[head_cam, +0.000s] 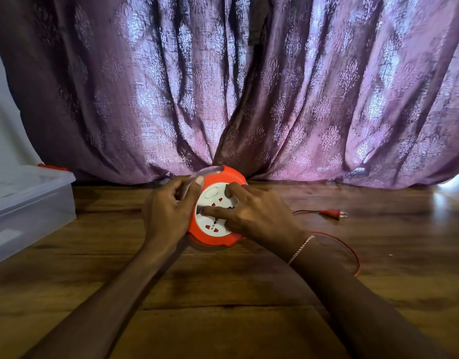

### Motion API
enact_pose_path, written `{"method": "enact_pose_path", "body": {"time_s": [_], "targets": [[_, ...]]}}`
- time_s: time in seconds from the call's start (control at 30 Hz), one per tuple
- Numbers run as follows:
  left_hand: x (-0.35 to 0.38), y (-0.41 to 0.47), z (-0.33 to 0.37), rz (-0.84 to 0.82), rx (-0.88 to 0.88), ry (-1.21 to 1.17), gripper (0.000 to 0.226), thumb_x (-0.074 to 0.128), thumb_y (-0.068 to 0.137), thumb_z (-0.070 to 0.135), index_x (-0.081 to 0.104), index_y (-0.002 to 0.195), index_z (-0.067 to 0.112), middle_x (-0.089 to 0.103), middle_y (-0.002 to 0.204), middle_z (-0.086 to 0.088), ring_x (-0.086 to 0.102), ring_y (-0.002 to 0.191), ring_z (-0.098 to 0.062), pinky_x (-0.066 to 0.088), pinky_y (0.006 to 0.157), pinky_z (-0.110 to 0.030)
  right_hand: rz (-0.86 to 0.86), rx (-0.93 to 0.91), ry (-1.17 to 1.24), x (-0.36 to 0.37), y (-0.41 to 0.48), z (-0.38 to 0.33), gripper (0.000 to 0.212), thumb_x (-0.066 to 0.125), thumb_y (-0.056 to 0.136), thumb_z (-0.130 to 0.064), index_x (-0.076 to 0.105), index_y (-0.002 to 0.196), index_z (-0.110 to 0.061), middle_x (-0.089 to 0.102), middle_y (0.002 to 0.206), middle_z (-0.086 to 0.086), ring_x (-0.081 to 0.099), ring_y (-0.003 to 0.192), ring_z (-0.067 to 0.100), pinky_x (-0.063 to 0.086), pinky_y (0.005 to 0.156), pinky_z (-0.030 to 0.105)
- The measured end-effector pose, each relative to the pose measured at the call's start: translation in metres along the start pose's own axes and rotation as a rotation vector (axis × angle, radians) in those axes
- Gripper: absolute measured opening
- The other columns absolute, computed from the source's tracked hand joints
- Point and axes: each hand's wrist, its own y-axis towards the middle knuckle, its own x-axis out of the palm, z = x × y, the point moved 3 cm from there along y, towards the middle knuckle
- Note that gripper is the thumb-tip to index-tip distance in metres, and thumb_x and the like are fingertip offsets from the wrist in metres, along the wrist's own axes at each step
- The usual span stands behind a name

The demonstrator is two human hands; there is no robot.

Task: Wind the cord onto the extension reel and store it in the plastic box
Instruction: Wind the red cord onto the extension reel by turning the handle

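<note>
A round extension reel (215, 238), glossy orange plastic with a white socket face, is resting on the wood-grain surface (223, 294). The left hand (166, 213) is gripping its clear handle with fingers curled; the right hand (257, 213) is pressing spread fingers onto the face. Winding is looking unfinished: thin red cord (359, 265) and plug (332, 212) are trailing loose at the right. The translucent plastic box (29, 203) is sitting well apart on the left.
</note>
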Motion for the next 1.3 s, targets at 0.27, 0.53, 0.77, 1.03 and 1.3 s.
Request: {"method": "enact_pose_path", "body": {"time_s": [0.27, 0.53, 0.77, 1.03, 1.3], "targets": [[-0.006, -0.003, 0.012, 0.063, 0.004, -0.028, 0.043, 0.054, 0.091, 0.066, 0.076, 0.093, 0.029, 0.075, 0.076, 0.007, 0.070, 0.072, -0.006, 0.057, 0.067, -0.040, -0.016, 0.129, 0.070, 0.005, 0.002, -0.004, 0.052, 0.048, 0.086, -0.042, 0.055, 0.137, -0.053, 0.057, 0.107, 0.006, 0.062, 0.080, 0.026, 0.053, 0.049, 0.040], [-0.001, -0.002, 0.006, 0.130, -0.010, -0.050, 0.043, 0.054, 0.093, 0.067, 0.072, 0.089, 0.027, 0.071, 0.071, 0.001, 0.068, 0.068, -0.020, 0.055, 0.064, -0.046, 0.066, 0.301, 0.278, 0.008, 0.005, -0.003, 0.059, 0.057, 0.080, -0.051, 0.052, 0.139, -0.051, 0.057, 0.102, 0.002, 0.065, 0.078, 0.029, 0.056, 0.064, 0.044], [0.004, -0.014, 0.014, 0.195, -0.026, 0.108, 0.060, 0.041, 0.091, 0.073, 0.069, 0.092, 0.021, 0.072, 0.074, -0.007, 0.068, 0.075, -0.034, 0.052, 0.069, -0.043, 0.252, 0.618, 0.421, 0.012, 0.007, -0.009, 0.068, 0.072, 0.068, -0.060, 0.062, 0.133, -0.044, 0.075, 0.084, 0.003, 0.072, 0.080, 0.025, 0.059, 0.075, 0.041], [0.006, -0.021, 0.026, 0.208, 0.096, 0.227, 0.053, 0.045, 0.093, 0.067, 0.074, 0.101, 0.023, 0.075, 0.077, -0.009, 0.071, 0.075, -0.036, 0.044, 0.065, -0.035, 0.250, 0.886, 0.601, 0.019, 0.003, -0.013, 0.061, 0.079, 0.066, -0.061, 0.062, 0.117, -0.033, 0.078, 0.100, 0.001, 0.071, 0.098, 0.027, 0.057, 0.088, 0.039], [0.007, -0.023, 0.033, 0.212, 0.174, 0.294, 0.050, 0.050, 0.094, 0.062, 0.075, 0.106, 0.021, 0.076, 0.077, -0.009, 0.070, 0.070, -0.035, 0.033, 0.066, -0.027, 0.195, 1.085, 1.142, 0.016, 0.002, -0.016, 0.046, 0.086, 0.075, -0.041, 0.049, 0.098, -0.025, 0.072, 0.061, 0.014, 0.068, 0.043, 0.033, 0.055, 0.037, 0.048]]}}
